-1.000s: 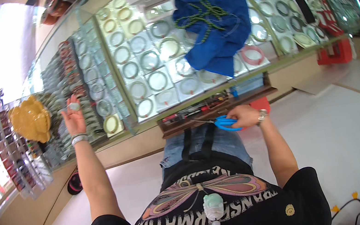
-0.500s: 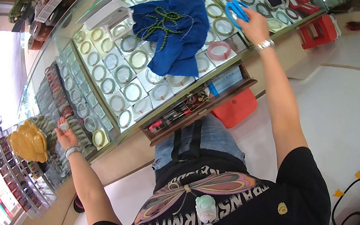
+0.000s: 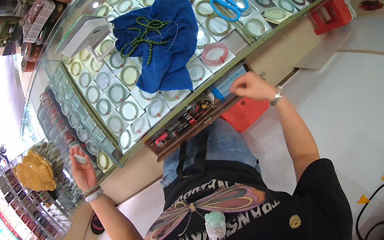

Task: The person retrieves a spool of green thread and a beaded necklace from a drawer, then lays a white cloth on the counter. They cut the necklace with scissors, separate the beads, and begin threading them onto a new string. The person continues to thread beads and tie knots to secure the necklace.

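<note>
At the left end of the counter, my left hand (image 3: 84,175) is raised with the fingers pointing up. A small whitish disc (image 3: 79,159) rests against its fingers, held there; its exact kind is too small to tell. My right hand (image 3: 252,87) hovers over the right end of the pulled-out drawer (image 3: 188,129), fingers curled in, with nothing visible in them. Blue-handled scissors (image 3: 229,4) lie on the glass counter, away from both hands. On a blue cloth (image 3: 168,29) sits a dark green bead string (image 3: 147,33) with loose thin thread.
Bangles in rows show through the glass counter, a pink bangle (image 3: 215,54) near its front edge. A white lamp-like device (image 3: 89,33) stands behind. The drawer holds pens and small tools. A red pouch (image 3: 245,113) lies below it. A yellow flower-shaped dish (image 3: 35,171) is far left.
My right hand has let go of the scissors, leaving them on the counter, and has come down and left to the drawer. My left hand has turned and moved slightly nearer to me.
</note>
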Tool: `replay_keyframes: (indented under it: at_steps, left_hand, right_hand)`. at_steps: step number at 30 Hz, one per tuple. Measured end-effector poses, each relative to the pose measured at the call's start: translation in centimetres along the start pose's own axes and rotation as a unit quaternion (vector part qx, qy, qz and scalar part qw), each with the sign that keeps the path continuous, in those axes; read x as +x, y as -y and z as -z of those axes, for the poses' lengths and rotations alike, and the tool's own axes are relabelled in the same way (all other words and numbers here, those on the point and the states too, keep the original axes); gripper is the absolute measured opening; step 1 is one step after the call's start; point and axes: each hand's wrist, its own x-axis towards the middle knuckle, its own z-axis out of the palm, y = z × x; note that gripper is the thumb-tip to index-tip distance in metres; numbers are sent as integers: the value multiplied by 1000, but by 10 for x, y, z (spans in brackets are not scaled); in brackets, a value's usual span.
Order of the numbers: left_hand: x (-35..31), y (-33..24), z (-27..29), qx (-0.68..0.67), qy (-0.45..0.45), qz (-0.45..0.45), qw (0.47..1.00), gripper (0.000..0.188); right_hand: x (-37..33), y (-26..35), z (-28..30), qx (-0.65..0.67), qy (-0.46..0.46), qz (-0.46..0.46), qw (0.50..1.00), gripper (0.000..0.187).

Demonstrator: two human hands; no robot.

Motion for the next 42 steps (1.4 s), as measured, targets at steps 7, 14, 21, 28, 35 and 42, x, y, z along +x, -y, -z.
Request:
replay_keyframes:
  at_steps: [7, 14, 21, 28, 35, 42]
  left_hand:
    - [-38, 56, -118, 37, 63, 106, 992, 34]
    - [-70, 79, -191, 41, 167, 179, 969, 43]
    - [-97, 140, -247, 45, 270, 334, 902, 69]
    - [-93, 204, -275, 22, 284, 438, 853, 79]
    - [-95, 213, -286, -27, 305, 450, 839, 81]
    - [-94, 201, -284, -62, 278, 442, 850, 82]
  right_hand:
    - [94, -121, -109, -505, -45, 43, 861, 29]
    - [111, -144, -112, -522, -20, -22, 852, 37]
    - [66, -83, -108, -310, -155, 9, 938, 34]
    - [-60, -16, -99, 481, 84, -27, 872, 41]
    - [-79, 32, -97, 556, 97, -10, 826, 45]
    - [-68, 53, -97, 534, 139, 0, 834, 47]
